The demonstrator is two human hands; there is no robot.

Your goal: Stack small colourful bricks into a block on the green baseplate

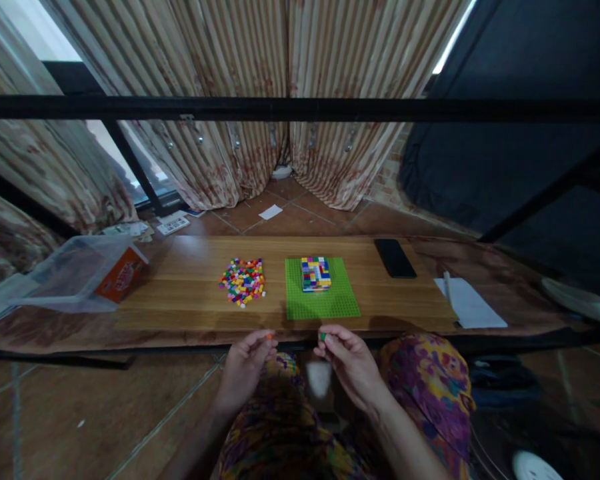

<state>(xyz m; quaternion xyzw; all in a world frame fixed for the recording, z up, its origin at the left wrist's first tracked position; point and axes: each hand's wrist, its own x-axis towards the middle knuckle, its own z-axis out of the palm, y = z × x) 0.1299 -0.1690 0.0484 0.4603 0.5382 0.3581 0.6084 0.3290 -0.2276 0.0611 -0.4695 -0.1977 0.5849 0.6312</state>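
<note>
My left hand [247, 363] pinches a small orange brick [270, 337] between thumb and fingertips, just in front of the table's near edge. Level with it, my right hand [347, 363] grips a small green brick [323, 337]. The two hands are apart. Beyond my right hand a green baseplate [300, 307] lies on the wooden table [190, 293]. On the plate stands a block built of many-coloured bricks [316, 275], several layers high. A loose pile of small coloured bricks [243, 281] is spread left of the plate.
A clear plastic box [75, 273] with an orange label sits at the table's left end. A black phone [395, 258] lies at the back right. White paper with a pen [473, 303] is beyond the right end. A dark metal bar [300, 109] crosses behind the table.
</note>
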